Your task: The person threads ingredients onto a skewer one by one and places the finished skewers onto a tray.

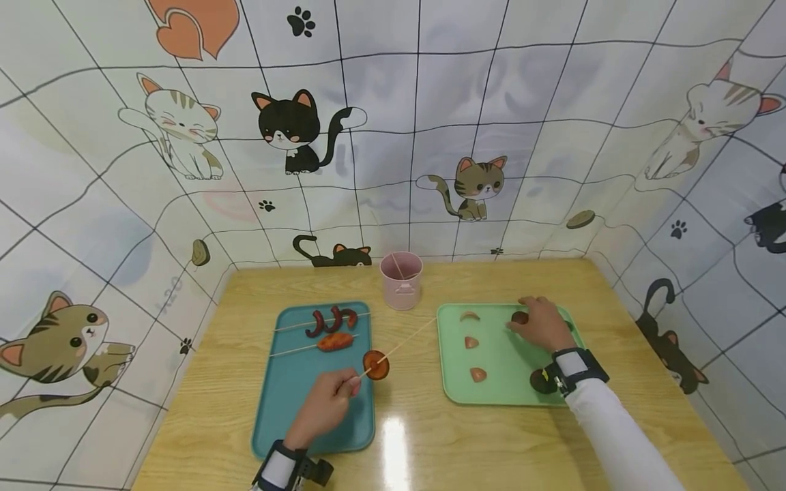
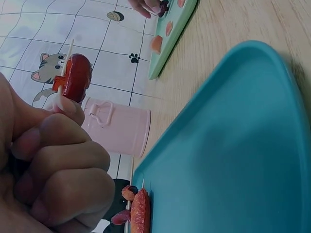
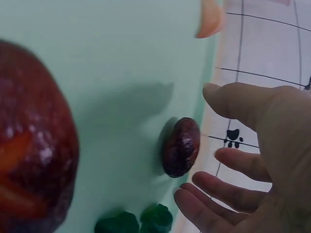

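Note:
My left hand point(image 1: 325, 408) pinches a thin wooden skewer point(image 1: 410, 338) over the blue tray's right edge. Threaded on the skewer is a round, glossy brown piece like a mushroom cap point(image 1: 376, 365), seen edge-on in the left wrist view. Above the green tray point(image 1: 453, 390), my right hand point(image 1: 543, 326) spreads its thumb and fingers around a small dark brown piece point(image 3: 181, 147), apart from it in the right wrist view. A larger dark cap with orange cuts point(image 3: 39, 136) lies nearer me on that tray, partly behind the wrist in the head view.
On the blue tray point(image 1: 285, 419) lie a skewer of curled red sausage pieces point(image 1: 336, 318) and a skewered orange-red sausage point(image 1: 335, 341). A pink cup point(image 1: 402, 294) holding skewers stands at the back. Orange-pink pieces point(image 1: 478, 374) and dark green pieces point(image 3: 156, 218) lie on the green tray.

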Demonstrator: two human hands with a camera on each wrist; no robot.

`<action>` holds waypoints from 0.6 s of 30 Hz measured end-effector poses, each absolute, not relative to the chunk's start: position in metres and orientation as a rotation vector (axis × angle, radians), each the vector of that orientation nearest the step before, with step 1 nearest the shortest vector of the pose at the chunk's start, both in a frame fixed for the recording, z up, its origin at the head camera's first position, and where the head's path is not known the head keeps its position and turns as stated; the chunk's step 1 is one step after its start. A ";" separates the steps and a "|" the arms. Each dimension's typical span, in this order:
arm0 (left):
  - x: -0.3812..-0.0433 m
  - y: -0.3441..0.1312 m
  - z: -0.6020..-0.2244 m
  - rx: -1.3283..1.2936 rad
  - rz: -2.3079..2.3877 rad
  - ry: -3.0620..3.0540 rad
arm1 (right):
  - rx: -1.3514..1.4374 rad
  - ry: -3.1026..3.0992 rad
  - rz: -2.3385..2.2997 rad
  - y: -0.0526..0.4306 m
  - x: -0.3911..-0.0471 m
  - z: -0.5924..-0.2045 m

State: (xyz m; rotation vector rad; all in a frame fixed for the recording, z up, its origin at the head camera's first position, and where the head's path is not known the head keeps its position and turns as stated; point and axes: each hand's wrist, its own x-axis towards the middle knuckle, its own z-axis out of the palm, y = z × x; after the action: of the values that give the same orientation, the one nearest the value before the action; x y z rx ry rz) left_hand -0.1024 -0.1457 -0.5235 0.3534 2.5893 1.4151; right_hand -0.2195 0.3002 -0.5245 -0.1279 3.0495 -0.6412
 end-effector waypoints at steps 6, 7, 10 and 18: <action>-0.102 -0.147 -0.527 0.359 1.409 2.590 | -0.068 3.011 -0.596 0.301 -0.226 -0.533; -0.102 -0.146 -0.527 0.360 1.404 2.594 | -0.050 3.006 -0.602 0.302 -0.227 -0.534; -0.101 -0.146 -0.527 0.359 1.396 2.602 | -0.029 3.001 -0.622 0.302 -0.229 -0.537; -0.099 -0.147 -0.527 0.365 1.412 2.599 | -0.014 3.020 -0.649 0.304 -0.232 -0.540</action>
State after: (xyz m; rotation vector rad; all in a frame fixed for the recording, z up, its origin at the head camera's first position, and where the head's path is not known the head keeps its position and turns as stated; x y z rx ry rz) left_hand -0.0986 -0.1468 -0.5273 0.3648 2.5986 1.4116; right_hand -0.2318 0.3036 -0.5399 -0.0137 3.0204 -0.6493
